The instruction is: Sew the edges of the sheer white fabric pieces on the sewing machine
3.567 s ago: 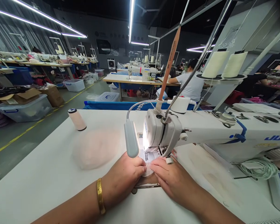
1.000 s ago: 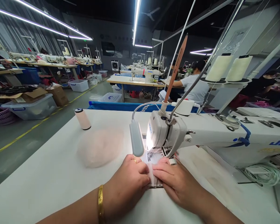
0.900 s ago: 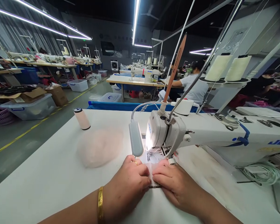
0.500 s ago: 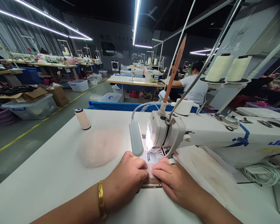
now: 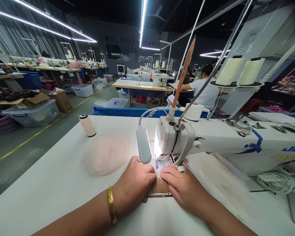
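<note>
My left hand [image 5: 134, 182] and my right hand [image 5: 185, 185] lie on either side of the needle area of a white sewing machine [image 5: 173, 134]. The fingers of both hands are closed on a narrow strip of sheer white fabric [image 5: 158, 174], with a frayed near end and loose threads. The strip runs up to the presser foot, under a lit needle area. Beneath the hands a brown plate [image 5: 160, 187] shows on the machine bed. The left fingertips are partly hidden behind the grey lamp [image 5: 143, 146] and the curled fingers. A gold bracelet circles my left wrist.
Sheer pale pink fabric [image 5: 105, 155] lies on the table left of my hands, near a peach thread spool [image 5: 87, 125]. More pale sheer fabric [image 5: 223, 178] lies right. A brown pencil [image 5: 185, 72] stands on the machine head. Beyond, a person in white [image 5: 205, 91] sits.
Both hands have slid slightly forward toward the needle with the fabric strip. Its frayed end is now visible, and more of the brown plate is uncovered in front of it.
</note>
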A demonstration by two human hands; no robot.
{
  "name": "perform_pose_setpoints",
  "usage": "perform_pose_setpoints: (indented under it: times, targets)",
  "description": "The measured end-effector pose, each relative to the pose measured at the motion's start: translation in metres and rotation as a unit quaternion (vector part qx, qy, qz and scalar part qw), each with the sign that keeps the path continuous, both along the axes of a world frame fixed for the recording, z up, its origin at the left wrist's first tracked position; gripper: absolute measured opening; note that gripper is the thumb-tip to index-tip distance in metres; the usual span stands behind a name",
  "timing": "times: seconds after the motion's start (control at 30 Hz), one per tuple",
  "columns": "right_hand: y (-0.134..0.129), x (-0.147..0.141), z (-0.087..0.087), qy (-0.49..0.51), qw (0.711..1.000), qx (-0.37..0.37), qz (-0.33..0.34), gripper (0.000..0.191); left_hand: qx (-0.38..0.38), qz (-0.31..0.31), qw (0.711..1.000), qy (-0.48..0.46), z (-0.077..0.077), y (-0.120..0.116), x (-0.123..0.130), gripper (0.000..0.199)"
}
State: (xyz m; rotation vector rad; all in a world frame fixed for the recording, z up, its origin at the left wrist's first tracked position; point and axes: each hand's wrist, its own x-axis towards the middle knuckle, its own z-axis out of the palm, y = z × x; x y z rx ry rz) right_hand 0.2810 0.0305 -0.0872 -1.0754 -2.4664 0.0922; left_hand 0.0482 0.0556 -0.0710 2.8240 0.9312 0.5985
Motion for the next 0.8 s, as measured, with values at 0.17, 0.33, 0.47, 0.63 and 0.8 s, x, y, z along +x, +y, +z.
perform_pose_setpoints:
  times: [0.17, 0.33, 0.47, 0.63, 0.8]
  targets:
    - [0.003, 0.0, -0.004, -0.018, 0.999, 0.002, -0.048, 0.044, 0.028, 0.006, 1.0, -0.005, -0.003, 0.009, 0.002, 0.025]
    - [0.005, -0.004, -0.003, -0.012, 0.996, 0.036, -0.084, 0.041, 0.021, 0.036, 0.999, -0.005, -0.005, 0.017, 0.003, 0.029]
    - [0.006, -0.006, -0.001, -0.007, 0.995, 0.049, -0.092, 0.044, -0.002, 0.066, 0.998, 0.019, -0.004, 0.018, 0.002, 0.029]
    - [0.007, -0.003, -0.006, -0.008, 0.995, 0.06, -0.084, 0.046, -0.006, 0.115, 0.989, 0.094, 0.005, 0.011, 0.003, 0.017]
    - [0.005, -0.002, -0.013, 0.014, 0.998, 0.032, -0.061, 0.041, 0.028, 0.122, 0.985, 0.122, 0.014, -0.001, 0.008, 0.016]
